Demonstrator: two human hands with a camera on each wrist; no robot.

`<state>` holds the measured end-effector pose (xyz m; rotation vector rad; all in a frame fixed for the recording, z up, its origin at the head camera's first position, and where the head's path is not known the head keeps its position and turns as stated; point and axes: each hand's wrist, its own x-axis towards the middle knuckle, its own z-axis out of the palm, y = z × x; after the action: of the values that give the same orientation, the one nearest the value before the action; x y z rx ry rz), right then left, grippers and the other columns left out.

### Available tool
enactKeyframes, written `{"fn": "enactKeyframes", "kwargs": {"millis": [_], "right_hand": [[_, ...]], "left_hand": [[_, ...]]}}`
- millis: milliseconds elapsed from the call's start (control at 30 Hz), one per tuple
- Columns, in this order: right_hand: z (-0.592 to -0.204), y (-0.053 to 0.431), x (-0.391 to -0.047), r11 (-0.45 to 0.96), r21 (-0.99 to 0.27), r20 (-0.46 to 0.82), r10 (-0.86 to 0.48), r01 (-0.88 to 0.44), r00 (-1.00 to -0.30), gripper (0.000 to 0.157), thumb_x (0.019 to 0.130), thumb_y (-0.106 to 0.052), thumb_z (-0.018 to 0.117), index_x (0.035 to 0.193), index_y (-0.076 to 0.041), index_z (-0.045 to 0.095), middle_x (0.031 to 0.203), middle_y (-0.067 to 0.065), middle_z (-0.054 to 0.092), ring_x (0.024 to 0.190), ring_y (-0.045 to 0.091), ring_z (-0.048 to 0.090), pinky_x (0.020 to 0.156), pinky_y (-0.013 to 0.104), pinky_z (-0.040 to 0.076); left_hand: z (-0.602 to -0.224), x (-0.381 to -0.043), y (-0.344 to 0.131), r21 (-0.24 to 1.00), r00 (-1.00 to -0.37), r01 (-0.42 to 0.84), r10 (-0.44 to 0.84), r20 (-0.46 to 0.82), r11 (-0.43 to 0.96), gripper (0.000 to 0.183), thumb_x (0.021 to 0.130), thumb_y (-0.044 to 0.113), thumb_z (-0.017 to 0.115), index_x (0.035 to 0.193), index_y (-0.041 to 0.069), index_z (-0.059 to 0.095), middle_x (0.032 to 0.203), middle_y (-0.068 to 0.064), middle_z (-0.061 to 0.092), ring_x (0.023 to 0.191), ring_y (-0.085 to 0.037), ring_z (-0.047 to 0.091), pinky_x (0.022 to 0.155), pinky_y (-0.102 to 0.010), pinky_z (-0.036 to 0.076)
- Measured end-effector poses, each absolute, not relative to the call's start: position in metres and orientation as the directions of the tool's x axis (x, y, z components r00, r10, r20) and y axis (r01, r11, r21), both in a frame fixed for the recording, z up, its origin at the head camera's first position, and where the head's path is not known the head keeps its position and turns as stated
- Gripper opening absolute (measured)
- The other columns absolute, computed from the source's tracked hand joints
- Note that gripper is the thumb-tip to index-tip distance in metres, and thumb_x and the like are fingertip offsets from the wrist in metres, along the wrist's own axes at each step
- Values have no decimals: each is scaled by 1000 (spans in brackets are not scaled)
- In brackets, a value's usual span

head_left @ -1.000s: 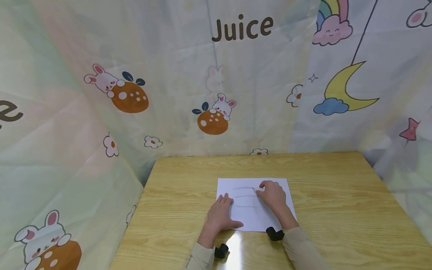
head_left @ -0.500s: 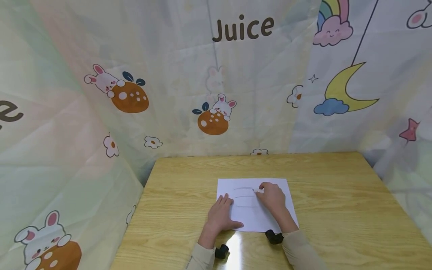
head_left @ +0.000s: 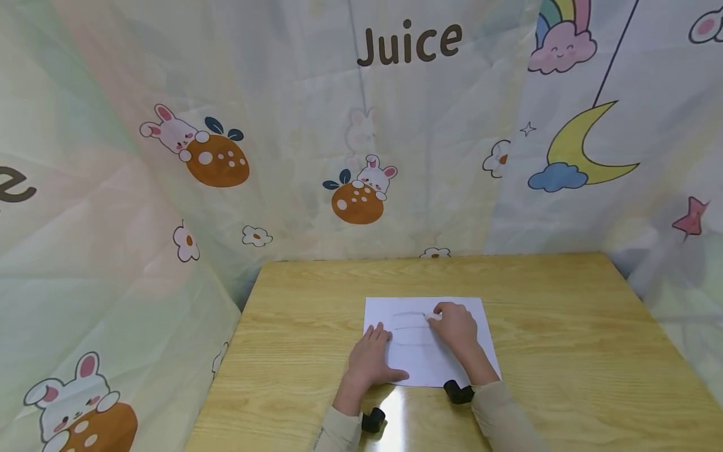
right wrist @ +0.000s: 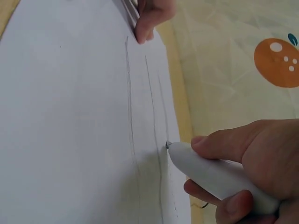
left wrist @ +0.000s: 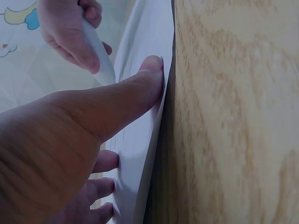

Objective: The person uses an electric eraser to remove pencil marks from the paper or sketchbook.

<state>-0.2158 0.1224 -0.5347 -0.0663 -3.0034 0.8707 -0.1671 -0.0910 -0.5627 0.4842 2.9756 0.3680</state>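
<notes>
A white sheet of paper with several grey pencil lines lies on the wooden table. My left hand rests on its left part, fingers spread, the thumb at the near edge. That edge stands slightly raised off the table in the left wrist view. In my right hand I grip a thick white pen-shaped electric eraser between thumb and curled fingers. Its small grey tip is at the farthest line, in the upper right of the sheet. Below the tip, the right wrist view shows only faint specks along that line.
Around the sheet spreads the wood-grain table. A printed cloth backdrop with rabbits, oranges and a moon hangs behind it and along both sides. Black wrist camera mounts sit by both sleeves, close over the tabletop.
My right hand has shifted slightly toward me and back again, with the eraser tip staying near the end of the farthest line. The left hand stays in place on the paper.
</notes>
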Motion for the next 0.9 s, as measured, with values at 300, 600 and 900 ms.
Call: {"fn": "enactKeyframes", "kwargs": {"millis": [300,600,900], "right_hand": [[-534,120,-217,845,-535,-6,32,31,-999,26,83,-24,76,97,-3,72,85,12,70,61,20,58,48,39,50],[-535,115,-220,838,-545,-10,32,32,-999,25,82,-24,75,95,-3,72,85,12,70,63,21,59,51,39,51],[-534,116,-214,837,-546,-12,53,51,-999,26,82,-24,76,96,-2,72,85,12,70,62,21,60,49,39,50]], "left_hand": [[-563,-168,-91,232,-946,292,316,-75,928,92,63,64,81,131,7,54,148,-18,40,137,-35,35,109,-43,35],[-561,-166,-95,236,-948,285,310,-75,929,93,64,64,80,132,7,54,149,-19,39,137,-36,34,109,-43,35],[-557,-164,-92,260,-942,296,327,-83,919,91,64,63,81,131,7,54,148,-20,39,137,-37,34,110,-44,34]]}}
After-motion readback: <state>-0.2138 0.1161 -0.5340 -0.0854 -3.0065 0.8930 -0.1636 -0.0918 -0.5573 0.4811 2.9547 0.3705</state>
